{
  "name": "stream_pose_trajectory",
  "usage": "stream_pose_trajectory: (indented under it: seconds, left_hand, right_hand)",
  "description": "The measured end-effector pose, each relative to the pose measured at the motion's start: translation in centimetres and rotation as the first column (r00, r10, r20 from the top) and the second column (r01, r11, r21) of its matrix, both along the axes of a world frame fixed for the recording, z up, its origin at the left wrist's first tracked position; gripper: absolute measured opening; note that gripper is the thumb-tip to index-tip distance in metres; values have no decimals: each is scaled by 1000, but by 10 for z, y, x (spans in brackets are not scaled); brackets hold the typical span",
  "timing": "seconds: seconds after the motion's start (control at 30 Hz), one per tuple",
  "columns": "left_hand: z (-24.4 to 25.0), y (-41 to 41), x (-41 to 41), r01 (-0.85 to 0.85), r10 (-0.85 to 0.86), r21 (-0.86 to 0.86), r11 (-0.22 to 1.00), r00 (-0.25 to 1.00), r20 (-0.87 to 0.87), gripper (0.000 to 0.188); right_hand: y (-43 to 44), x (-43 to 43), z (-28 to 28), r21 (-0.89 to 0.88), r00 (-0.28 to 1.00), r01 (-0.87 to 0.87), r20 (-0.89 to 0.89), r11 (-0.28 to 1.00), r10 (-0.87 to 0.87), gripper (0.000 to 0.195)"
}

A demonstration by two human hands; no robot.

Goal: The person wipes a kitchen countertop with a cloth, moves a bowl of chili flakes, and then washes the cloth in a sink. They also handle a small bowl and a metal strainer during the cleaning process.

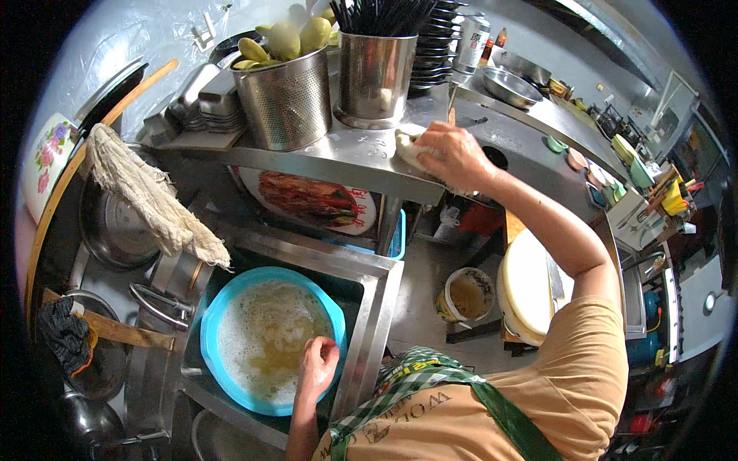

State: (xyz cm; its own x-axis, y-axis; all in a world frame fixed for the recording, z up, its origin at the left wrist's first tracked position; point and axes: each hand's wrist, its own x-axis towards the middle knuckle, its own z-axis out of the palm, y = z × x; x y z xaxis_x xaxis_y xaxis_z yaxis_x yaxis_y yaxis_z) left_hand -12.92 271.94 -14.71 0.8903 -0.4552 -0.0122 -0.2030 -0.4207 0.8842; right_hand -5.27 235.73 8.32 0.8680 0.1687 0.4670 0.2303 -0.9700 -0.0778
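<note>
My right hand (452,151) grips a bunched white cloth (408,144) on the steel shelf (351,151), close to its right end. My left hand (319,366) hovers over the near right part of a blue plastic basin (209,340), with its fingers curled in and nothing visible in them. Cloudy, foamy water (271,340) fills much of the basin. The basin sits inside a stainless steel sink (377,299).
On the shelf stand a perforated steel holder (282,98) of yellow-green spoons, a steel canister (375,75) of black chopsticks and stacked black dishes (432,52). A frayed cloth (150,196) hangs left above a faucet (161,305). A bucket (467,297) stands on the floor near a round white board (522,288).
</note>
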Motion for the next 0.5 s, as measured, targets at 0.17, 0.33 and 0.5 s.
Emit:
stream_pose_trajectory:
  seconds: [0.17,0.33,0.5]
  left_hand:
    - [-3,3,-1,6,1,-58,998,995,104,8]
    - [-43,49,-1,-108,120,-91,990,984,135,5]
    - [-27,65,-18,-183,173,51,982,972,160,9]
  right_hand:
    - [51,-39,-4,-4,973,-229,-11,973,229,19]
    - [59,-64,24,-84,950,-214,214,973,227,22]
    - [7,-21,27,-37,944,-315,-117,948,309,35]
